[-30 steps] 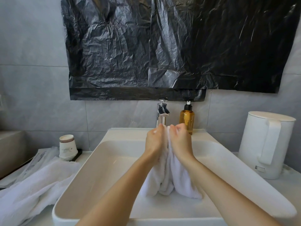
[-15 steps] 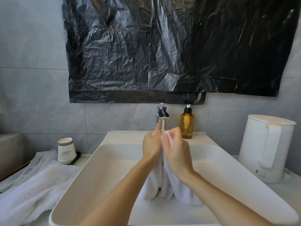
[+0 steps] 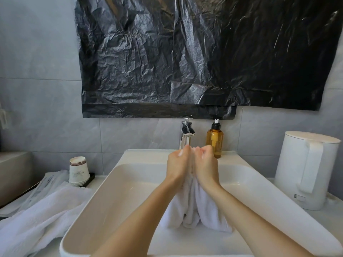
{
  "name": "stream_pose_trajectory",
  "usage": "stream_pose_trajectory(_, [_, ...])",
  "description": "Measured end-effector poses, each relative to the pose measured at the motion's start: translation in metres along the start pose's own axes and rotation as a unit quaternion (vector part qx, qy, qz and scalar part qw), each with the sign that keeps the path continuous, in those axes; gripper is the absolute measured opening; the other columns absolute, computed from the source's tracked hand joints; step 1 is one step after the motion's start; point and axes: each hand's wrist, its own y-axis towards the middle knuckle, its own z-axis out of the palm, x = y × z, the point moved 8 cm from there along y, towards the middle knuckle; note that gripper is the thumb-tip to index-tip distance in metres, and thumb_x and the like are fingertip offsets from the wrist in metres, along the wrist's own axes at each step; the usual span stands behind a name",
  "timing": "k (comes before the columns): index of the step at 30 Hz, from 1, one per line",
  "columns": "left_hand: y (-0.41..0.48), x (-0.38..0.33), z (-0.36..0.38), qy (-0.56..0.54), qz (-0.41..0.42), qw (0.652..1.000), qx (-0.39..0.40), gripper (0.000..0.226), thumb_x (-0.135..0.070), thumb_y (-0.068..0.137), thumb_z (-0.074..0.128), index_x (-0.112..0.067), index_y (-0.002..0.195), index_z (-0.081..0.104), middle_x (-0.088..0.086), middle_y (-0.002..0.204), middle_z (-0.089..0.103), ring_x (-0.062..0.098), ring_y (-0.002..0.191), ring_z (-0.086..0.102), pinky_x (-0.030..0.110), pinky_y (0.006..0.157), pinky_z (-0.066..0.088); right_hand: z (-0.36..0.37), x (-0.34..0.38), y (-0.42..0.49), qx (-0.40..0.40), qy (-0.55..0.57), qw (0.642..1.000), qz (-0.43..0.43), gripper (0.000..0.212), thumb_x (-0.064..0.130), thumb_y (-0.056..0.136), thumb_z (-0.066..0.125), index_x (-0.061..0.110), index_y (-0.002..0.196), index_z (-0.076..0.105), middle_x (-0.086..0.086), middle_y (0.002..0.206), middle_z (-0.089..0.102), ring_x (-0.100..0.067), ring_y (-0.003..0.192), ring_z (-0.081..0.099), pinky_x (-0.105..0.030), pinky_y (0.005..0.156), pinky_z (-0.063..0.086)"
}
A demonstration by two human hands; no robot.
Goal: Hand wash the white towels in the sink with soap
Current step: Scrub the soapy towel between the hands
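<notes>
Both hands bunch limp white towel (image 3: 193,206) over sink (image 3: 115,197).

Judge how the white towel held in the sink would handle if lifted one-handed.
Probably floppy: the white towel hangs in limp folds below the left hand and right hand gripping it. Likely heavy for its size if soaked, though wetness is unclear. Possibly slippery: white foam shows on the left hand.

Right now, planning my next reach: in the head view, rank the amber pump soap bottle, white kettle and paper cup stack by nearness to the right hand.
1. Amber pump soap bottle, just behind the right hand.
2. White kettle, on the right counter.
3. Paper cup stack, far left counter.
</notes>
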Motion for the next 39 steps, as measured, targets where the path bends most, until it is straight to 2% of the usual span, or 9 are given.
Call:
stream_pose_trajectory(6, [0.009, 0.001, -0.019, 0.017, 0.019, 0.996, -0.085, 0.043, -0.031, 0.091, 0.053, -0.019, 0.058, 0.029, -0.006, 0.050, 0.030, 0.018, 0.059, 0.029, 0.031, 0.057, 0.026, 0.002, 0.027, -0.031, 0.036, -0.032, 0.985, -0.165, 0.018, 0.028, 0.099, 0.045, 0.015, 0.088, 0.043, -0.001, 0.070, 0.060, -0.021, 0.066, 0.058, -0.037, 0.057, 0.042])
stream_pose_trajectory(10, [0.002, 0.001, -0.007, -0.001, 0.029, 0.999, -0.041, 0.038, -0.035, 0.090, 0.058, -0.018, 0.060, 0.043, -0.007, 0.053, 0.043, 0.015, 0.058, 0.041, 0.029, 0.059, 0.035, 0.002, 0.000, -0.001, 0.000, 0.042, 0.999, 0.014, 0.019, 0.027, 0.100, 0.044, 0.013, 0.087, 0.045, 0.004, 0.074, 0.055, -0.022, 0.074, 0.054, -0.025, 0.057, 0.038])
stream_pose_trajectory(15, [0.012, 0.008, -0.022, 0.002, -0.001, 0.996, -0.090, 0.042, -0.030, 0.088, 0.055, -0.020, 0.057, 0.028, -0.007, 0.050, 0.029, 0.020, 0.060, 0.029, 0.031, 0.059, 0.027, 0.004, 0.028, -0.034, 0.042, -0.009, 0.987, -0.155, 0.017, 0.024, 0.099, 0.046, 0.017, 0.084, 0.042, 0.004, 0.066, 0.054, -0.009, 0.061, 0.053, -0.031, 0.053, 0.039])
stream_pose_trajectory(20, [-0.006, -0.009, 0.003, -0.006, 0.048, 0.999, -0.012, 0.044, -0.029, 0.094, 0.055, -0.019, 0.057, 0.033, -0.010, 0.047, 0.033, 0.012, 0.050, 0.032, 0.024, 0.048, 0.028, -0.009, 0.002, 0.000, -0.045, 0.033, 0.998, 0.010, 0.019, 0.025, 0.100, 0.042, 0.010, 0.089, 0.046, 0.001, 0.075, 0.054, -0.027, 0.079, 0.054, -0.033, 0.062, 0.035])
stream_pose_trajectory(25, [0.009, -0.001, -0.019, -0.009, 0.020, 0.997, -0.074, 0.043, -0.028, 0.091, 0.052, -0.020, 0.059, 0.025, -0.002, 0.055, 0.027, 0.018, 0.058, 0.026, 0.031, 0.058, 0.024, 0.002, 0.031, -0.032, 0.025, -0.006, 0.989, -0.146, 0.021, 0.022, 0.099, 0.046, 0.021, 0.080, 0.039, 0.007, 0.065, 0.052, -0.012, 0.062, 0.053, -0.032, 0.055, 0.037])
stream_pose_trajectory(29, [-0.002, -0.003, 0.000, -0.024, 0.018, 1.000, -0.006, 0.040, -0.029, 0.095, 0.053, -0.019, 0.061, 0.033, -0.004, 0.053, 0.033, 0.013, 0.053, 0.031, 0.027, 0.051, 0.025, -0.004, 0.002, 0.000, -0.025, 0.023, 0.999, 0.005, 0.019, 0.025, 0.100, 0.043, 0.011, 0.087, 0.046, 0.001, 0.074, 0.055, -0.027, 0.078, 0.055, -0.033, 0.062, 0.033])
stream_pose_trajectory(34, [0.006, 0.003, -0.015, -0.009, -0.028, 0.998, -0.051, 0.020, -0.025, 0.086, 0.049, -0.013, 0.071, 0.044, 0.006, 0.068, 0.038, 0.016, 0.063, 0.035, 0.028, 0.057, 0.029, 0.004, 0.025, -0.032, 0.045, -0.016, 0.989, -0.142, 0.018, 0.025, 0.100, 0.044, 0.015, 0.085, 0.041, 0.000, 0.067, 0.055, -0.023, 0.068, 0.056, -0.039, 0.060, 0.040])
stream_pose_trajectory(37, [0.001, 0.001, -0.003, -0.034, -0.027, 0.999, -0.010, 0.020, -0.024, 0.090, 0.051, -0.014, 0.075, 0.046, 0.005, 0.068, 0.040, 0.016, 0.063, 0.037, 0.026, 0.054, 0.030, 0.001, 0.006, -0.006, 0.013, 0.001, 1.000, -0.018, 0.019, 0.027, 0.100, 0.041, 0.012, 0.089, 0.043, 0.001, 0.073, 0.053, -0.030, 0.083, 0.057, -0.037, 0.066, 0.038])
stream_pose_trajectory(39, [-0.003, 0.001, 0.002, -0.049, -0.040, 0.998, 0.004, 0.018, -0.022, 0.091, 0.052, -0.013, 0.076, 0.047, 0.005, 0.067, 0.041, 0.016, 0.062, 0.038, 0.022, 0.048, 0.030, -0.003, 0.003, -0.007, 0.000, 0.001, 1.000, -0.014, 0.020, 0.028, 0.101, 0.041, 0.012, 0.090, 0.043, 0.001, 0.075, 0.053, -0.029, 0.082, 0.057, -0.036, 0.065, 0.037])
